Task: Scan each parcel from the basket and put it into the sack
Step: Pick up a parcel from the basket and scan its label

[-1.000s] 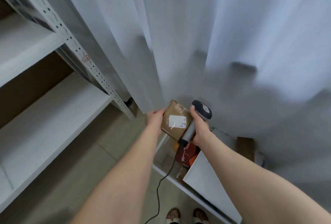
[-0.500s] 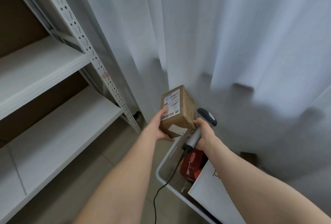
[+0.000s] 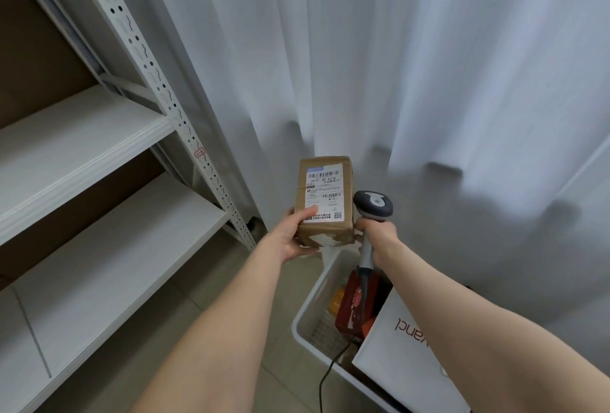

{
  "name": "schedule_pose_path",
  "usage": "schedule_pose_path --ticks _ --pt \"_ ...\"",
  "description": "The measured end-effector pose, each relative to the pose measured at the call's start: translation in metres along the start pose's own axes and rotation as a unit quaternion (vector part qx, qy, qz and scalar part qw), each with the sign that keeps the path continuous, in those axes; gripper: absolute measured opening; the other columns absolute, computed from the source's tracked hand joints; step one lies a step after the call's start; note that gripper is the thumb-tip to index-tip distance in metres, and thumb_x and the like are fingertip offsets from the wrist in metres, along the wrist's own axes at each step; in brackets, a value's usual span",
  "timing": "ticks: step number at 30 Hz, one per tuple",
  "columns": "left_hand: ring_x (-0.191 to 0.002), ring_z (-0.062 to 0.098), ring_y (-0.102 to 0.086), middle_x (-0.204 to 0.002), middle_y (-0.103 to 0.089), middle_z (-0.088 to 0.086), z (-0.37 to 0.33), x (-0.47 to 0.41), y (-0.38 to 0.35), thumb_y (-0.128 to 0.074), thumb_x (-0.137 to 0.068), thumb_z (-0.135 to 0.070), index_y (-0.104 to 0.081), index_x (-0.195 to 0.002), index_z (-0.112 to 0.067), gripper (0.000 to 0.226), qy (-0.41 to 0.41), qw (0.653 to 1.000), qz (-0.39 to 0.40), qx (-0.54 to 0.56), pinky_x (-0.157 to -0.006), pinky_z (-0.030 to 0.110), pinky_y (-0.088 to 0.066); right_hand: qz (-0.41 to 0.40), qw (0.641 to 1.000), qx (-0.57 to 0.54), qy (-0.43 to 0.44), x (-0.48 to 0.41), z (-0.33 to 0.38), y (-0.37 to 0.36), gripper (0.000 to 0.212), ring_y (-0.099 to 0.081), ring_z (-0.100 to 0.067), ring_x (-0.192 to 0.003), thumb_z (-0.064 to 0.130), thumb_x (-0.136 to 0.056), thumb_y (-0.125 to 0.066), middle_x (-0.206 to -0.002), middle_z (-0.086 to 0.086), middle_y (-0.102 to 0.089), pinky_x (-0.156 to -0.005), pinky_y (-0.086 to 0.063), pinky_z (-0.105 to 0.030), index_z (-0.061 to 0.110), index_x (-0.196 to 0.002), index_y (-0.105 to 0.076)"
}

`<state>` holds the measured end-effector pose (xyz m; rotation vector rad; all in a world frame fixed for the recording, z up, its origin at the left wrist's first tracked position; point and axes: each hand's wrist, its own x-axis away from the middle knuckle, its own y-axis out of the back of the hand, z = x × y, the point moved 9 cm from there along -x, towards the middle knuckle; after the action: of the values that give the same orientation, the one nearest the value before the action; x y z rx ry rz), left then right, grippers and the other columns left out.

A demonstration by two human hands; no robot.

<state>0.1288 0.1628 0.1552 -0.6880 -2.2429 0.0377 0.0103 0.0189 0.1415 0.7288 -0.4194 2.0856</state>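
While left hand (image 3: 288, 236) grips parcel (image 3: 325, 196) near basket (image 3: 305, 308) rim, right hand (image 3: 379, 236) clasps scanner (image 3: 373, 206) just beside.

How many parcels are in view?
3 clear: brown box in left hand; red parcel and white bag in basket. Orange bits beneath may be more.

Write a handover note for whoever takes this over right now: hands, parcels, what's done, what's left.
Left grip: holds the brown parcel by its lower end, barcode label facing the camera.
Right grip: grips the scanner by its handle, head just beside the parcel's right edge.
Basket: on the floor below the hands, holding a red parcel, a white parcel and more underneath.
Sack: not in view.
Done: one parcel is out of the basket with its label exposed.
Left: scan it (can't tell if it has registered), put it in the sack, then work through the rest of the basket.
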Motion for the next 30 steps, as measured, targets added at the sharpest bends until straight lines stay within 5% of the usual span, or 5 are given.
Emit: schedule_pose_path --ticks 2,4,8,15,30 --pt "-0.100 0.029 -0.060 -0.112 -0.065 0.008 -0.009 -0.002 0.009 -0.074 -0.079 -0.014 -0.044 -0.135 -0.023 0.065 -0.037 0.999 -0.032 -0.011 -0.077 0.051 -0.052 -0.014 1.000 0.011 0.015 0.005 0.009 0.000 0.014 -0.062 -0.022 -0.084 0.004 -0.086 -0.063 -0.087 -0.006 -0.062 -0.089 -0.052 -0.040 0.008 -0.099 -0.058" --pt "-0.094 0.026 -0.061 -0.104 -0.064 0.003 -0.016 -0.002 0.016 -0.074 -0.079 -0.009 -0.040 -0.134 -0.025 0.066 -0.062 0.996 -0.055 -0.028 -0.082 0.051 -0.051 -0.002 1.000 -0.011 0.027 0.012 0.018 -0.002 0.006 -0.059 -0.018 -0.066 0.004 -0.088 -0.061 -0.079 -0.008 -0.063 -0.072 -0.051 -0.033 0.007 -0.093 -0.058" --pt "-0.088 0.021 -0.062 -0.103 -0.062 0.000 -0.021 0.002 0.020 -0.073 -0.080 -0.006 -0.035 -0.138 -0.027 0.072 -0.088 0.993 -0.062 -0.047 -0.066 0.037 -0.050 0.073 0.997 -0.007 0.032 0.032 0.032 -0.016 0.002 -0.050 -0.015 -0.048 0.006 -0.090 -0.058 -0.064 -0.009 -0.059 -0.049 -0.044 -0.026 0.006 -0.091 -0.060" --pt "-0.092 0.023 -0.063 -0.116 -0.062 0.005 -0.019 0.001 0.022 -0.073 -0.079 -0.007 -0.032 -0.141 -0.028 0.077 -0.091 0.991 -0.061 -0.074 -0.079 0.045 -0.052 0.119 0.992 0.005 0.044 0.058 0.050 -0.034 0.010 -0.049 -0.015 -0.046 0.009 -0.089 -0.058 -0.063 -0.011 -0.059 -0.048 -0.044 -0.025 0.004 -0.098 -0.058" --pt "-0.085 0.020 -0.060 -0.128 -0.058 0.009 -0.017 0.005 0.021 -0.071 -0.081 -0.003 -0.030 -0.141 -0.025 0.076 -0.092 0.991 -0.060 -0.077 -0.062 0.034 -0.047 0.139 0.988 0.063 0.033 0.079 0.068 -0.028 0.002 -0.047 -0.014 -0.045 0.009 -0.088 -0.054 -0.062 -0.008 -0.054 -0.047 -0.043 -0.023 0.008 -0.087 -0.053"
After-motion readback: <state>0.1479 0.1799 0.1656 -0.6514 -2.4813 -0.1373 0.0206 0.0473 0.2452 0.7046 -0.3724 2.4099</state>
